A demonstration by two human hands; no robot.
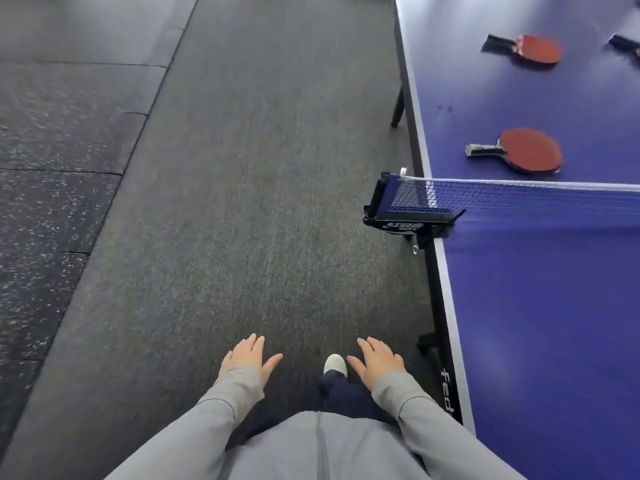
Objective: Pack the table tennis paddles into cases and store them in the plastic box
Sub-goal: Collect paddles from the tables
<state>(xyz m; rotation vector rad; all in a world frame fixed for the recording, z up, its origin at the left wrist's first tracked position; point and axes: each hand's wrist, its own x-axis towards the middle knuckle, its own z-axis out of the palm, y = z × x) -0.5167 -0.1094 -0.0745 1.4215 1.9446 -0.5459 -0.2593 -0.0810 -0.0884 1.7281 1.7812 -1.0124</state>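
Two red-faced paddles lie flat on the blue table tennis table (540,306) beyond the net: the nearer paddle (530,150) just past the net, the farther paddle (536,49) toward the back. A third paddle's dark handle (625,43) pokes in at the right edge. My left hand (247,356) and my right hand (377,360) hover low over the floor beside the table, palms down, fingers spread, holding nothing. Both are far from the paddles. No cases or plastic box are in view.
The net (519,199) and its black clamp post (398,209) stick out past the table's left edge. Grey carpet (225,202) runs along the table, with speckled rubber flooring (52,168) to the left. Table legs (398,105) stand under the edge. One shoe (335,364) shows between my hands.
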